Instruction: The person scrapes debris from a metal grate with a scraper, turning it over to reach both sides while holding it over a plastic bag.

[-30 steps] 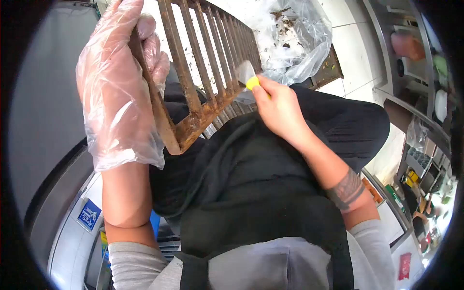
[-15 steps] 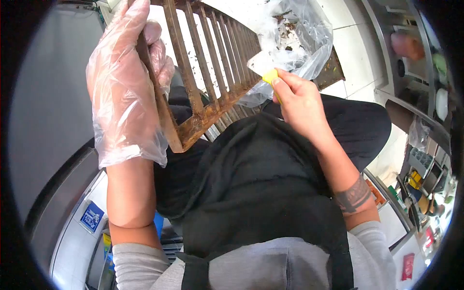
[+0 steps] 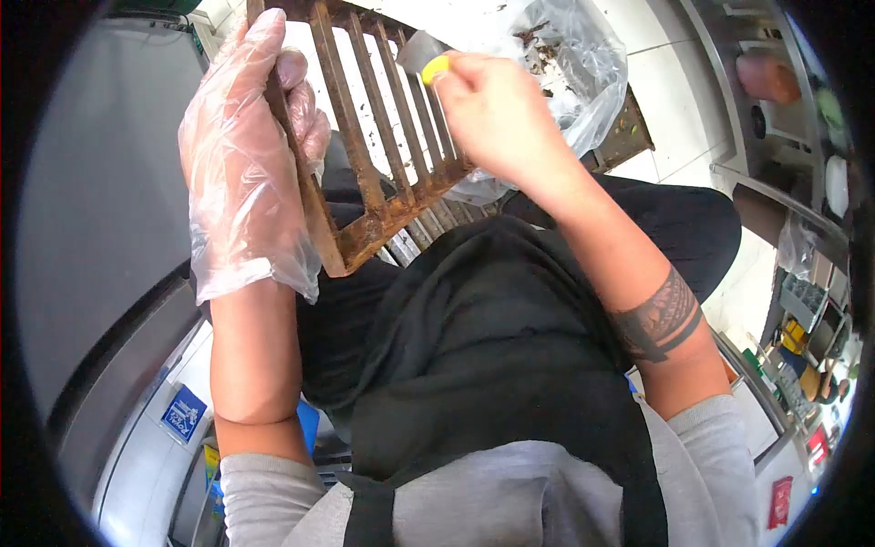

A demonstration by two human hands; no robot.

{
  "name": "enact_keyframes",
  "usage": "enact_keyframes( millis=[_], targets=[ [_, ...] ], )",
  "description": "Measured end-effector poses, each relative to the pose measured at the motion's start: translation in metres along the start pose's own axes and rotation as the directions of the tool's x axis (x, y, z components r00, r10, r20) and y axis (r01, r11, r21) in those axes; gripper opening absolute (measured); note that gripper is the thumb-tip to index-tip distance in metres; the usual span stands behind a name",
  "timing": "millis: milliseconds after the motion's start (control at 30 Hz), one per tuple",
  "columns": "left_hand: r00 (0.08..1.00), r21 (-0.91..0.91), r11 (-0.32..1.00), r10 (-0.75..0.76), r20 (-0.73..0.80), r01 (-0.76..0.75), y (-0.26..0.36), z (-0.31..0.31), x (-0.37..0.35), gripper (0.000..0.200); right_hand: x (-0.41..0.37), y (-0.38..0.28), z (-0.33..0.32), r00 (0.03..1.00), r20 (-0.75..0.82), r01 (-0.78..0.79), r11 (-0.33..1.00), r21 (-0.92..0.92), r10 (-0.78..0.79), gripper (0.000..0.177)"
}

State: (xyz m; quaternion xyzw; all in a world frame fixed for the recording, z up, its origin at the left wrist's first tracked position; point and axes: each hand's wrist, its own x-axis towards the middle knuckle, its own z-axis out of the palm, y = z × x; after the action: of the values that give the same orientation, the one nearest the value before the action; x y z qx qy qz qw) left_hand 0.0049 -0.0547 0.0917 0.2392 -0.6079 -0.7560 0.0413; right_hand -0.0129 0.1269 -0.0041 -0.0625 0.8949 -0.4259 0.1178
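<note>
A rusty brown metal grate [image 3: 369, 205] with parallel bars stands tilted in front of my lap. My left hand [image 3: 246, 155], in a clear plastic glove, is closed around its left edge, fingers curled over the frame. Bare and closed, my right hand [image 3: 501, 109] grips a scraper [image 3: 421, 53] with a yellow handle and a flat metal blade. The blade lies at the bars near the grate's upper middle. Part of the grate's right side is hidden behind my right hand.
A clear plastic bag [image 3: 592, 73] holding dark debris lies beyond the grate on the pale tiled floor [image 3: 670, 87]. A dark flat tray [image 3: 629, 137] sits beside it. Left is a grey cabinet panel [image 3: 100, 164]; shelves with items [image 3: 802, 337] line the right.
My right hand has moved the scraper up and left along the grate, from its lower right end toward the middle bars. My left hand keeps its hold, shifted very slightly.
</note>
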Motion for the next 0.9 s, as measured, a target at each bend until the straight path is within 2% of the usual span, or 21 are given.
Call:
enact_keyframes(
  millis=[67,100,167,200,267,300,333,367,400,433,467,500,533,567,633,700,767,800,900],
  targets=[
    [0.998,-0.004,0.999,-0.038,-0.046,0.038,0.000,-0.004,0.003,0.018,0.000,0.029,-0.013,0.964,-0.204,0.165,0.986,-0.033,-0.169,0.035],
    [0.998,-0.006,0.999,-0.038,-0.046,0.038,0.002,-0.004,0.005,0.018,-0.005,0.033,-0.031,0.989,-0.146,-0.020,0.998,0.052,0.027,0.038],
    [0.998,0.030,0.999,-0.033,-0.060,0.035,0.006,-0.003,0.007,0.020,-0.018,0.057,-0.053,0.955,-0.093,-0.255,0.940,0.227,0.282,0.039],
    [0.999,0.037,0.999,-0.024,-0.038,0.025,0.007,-0.007,0.009,0.019,-0.023,0.069,-0.059,0.952,-0.100,-0.260,0.936,0.236,0.290,0.039],
    [0.999,0.033,0.999,-0.038,-0.003,0.038,0.013,-0.010,0.009,0.018,-0.034,0.091,-0.062,0.826,0.117,-0.551,0.745,0.378,0.551,0.041],
    [0.999,0.032,0.999,-0.035,0.027,0.034,0.014,-0.017,0.012,0.018,-0.039,0.098,-0.057,0.824,0.114,-0.551,0.737,0.391,0.556,0.041],
    [0.998,0.081,0.997,-0.019,0.062,0.014,0.018,-0.028,0.013,0.030,-0.045,0.104,-0.049,0.817,0.186,-0.573,0.734,0.365,0.546,0.042],
    [0.964,0.093,0.974,0.189,0.186,-0.209,0.012,-0.030,-0.002,0.047,-0.049,0.110,-0.039,0.804,0.260,-0.594,0.731,0.336,0.534,0.044],
    [0.955,0.108,0.973,0.174,0.241,-0.204,0.015,-0.039,0.000,0.052,-0.053,0.114,-0.027,0.806,0.266,-0.590,0.760,0.275,0.529,0.043],
    [0.943,0.124,0.972,0.158,0.294,-0.201,0.019,-0.049,0.002,0.057,-0.055,0.124,-0.014,0.906,0.210,-0.389,0.918,0.072,0.367,0.041],
    [0.942,0.138,0.969,0.156,0.296,-0.204,0.023,-0.043,0.000,0.057,-0.059,0.125,-0.003,0.935,0.218,-0.290,0.957,0.017,0.279,0.044],
    [0.986,0.205,0.968,0.122,0.113,-0.143,0.030,-0.031,-0.003,0.056,-0.062,0.121,0.007,0.955,0.229,-0.187,0.982,-0.036,0.190,0.046],
    [0.993,0.258,0.963,0.096,-0.075,-0.074,0.035,-0.023,-0.003,0.054,-0.064,0.117,0.016,0.961,0.229,-0.135,0.987,-0.092,0.153,0.043],
    [0.993,0.269,0.960,0.096,-0.066,-0.075,0.038,-0.019,-0.001,0.054,-0.060,0.114,0.022,0.962,0.225,-0.142,0.987,-0.080,0.157,0.043],
    [0.994,0.194,0.976,0.106,-0.031,-0.098,0.041,-0.016,0.001,0.019,-0.055,0.109,0.030,0.918,0.350,-0.106,0.965,-0.239,0.188,0.040],
    [0.988,0.240,0.963,0.139,-0.066,-0.120,0.039,-0.023,0.009,0.019,-0.053,0.113,0.040,0.909,0.362,-0.129,0.965,-0.227,0.207,0.038],
    [0.992,0.083,0.995,0.052,0.114,-0.062,0.042,-0.038,0.023,0.019,-0.051,0.126,0.056,0.958,0.278,-0.042,0.991,-0.126,0.076,0.046],
    [0.972,0.035,0.999,0.025,0.234,-0.034,0.043,-0.042,0.027,0.017,-0.052,0.129,0.062,0.956,0.283,-0.043,0.991,-0.123,0.076,0.046],
    [0.982,0.001,0.998,0.062,0.177,-0.063,0.039,-0.036,0.026,0.015,-0.055,0.134,0.074,0.971,0.226,-0.064,0.996,-0.057,0.075,0.048]
  ],
)
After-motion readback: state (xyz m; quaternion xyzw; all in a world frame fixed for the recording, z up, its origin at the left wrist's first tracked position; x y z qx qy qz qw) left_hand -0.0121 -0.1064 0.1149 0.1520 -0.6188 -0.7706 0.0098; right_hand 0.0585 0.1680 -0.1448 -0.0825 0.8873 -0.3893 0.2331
